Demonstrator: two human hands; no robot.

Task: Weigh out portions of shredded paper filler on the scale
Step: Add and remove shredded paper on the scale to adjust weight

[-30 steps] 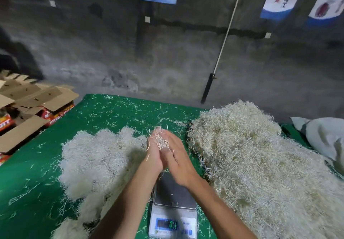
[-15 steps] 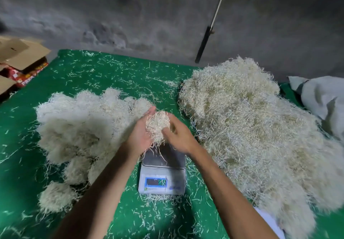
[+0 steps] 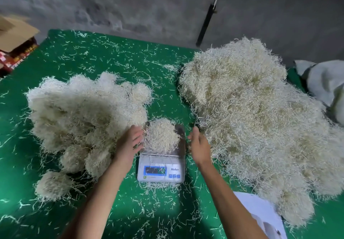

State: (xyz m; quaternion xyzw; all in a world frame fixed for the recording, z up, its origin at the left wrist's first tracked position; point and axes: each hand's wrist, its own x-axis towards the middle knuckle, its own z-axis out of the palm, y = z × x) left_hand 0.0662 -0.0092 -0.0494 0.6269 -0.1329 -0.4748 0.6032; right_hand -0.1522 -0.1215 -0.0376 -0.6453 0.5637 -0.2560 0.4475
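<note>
A wad of shredded paper (image 3: 162, 136) sits on the scale's (image 3: 161, 166) steel pan at the middle of the green counter (image 3: 115, 56). The left hand (image 3: 130, 142) hovers just left of the wad, fingers relaxed and spread, holding nothing. The right hand (image 3: 199, 145) hovers just right of the scale, open and empty. Weighed balls (image 3: 81, 116) pile to the left; the loose heap (image 3: 256, 123) lies right.

Scale display (image 3: 155, 170) unreadable (blurred, strand-crossed).
</note>
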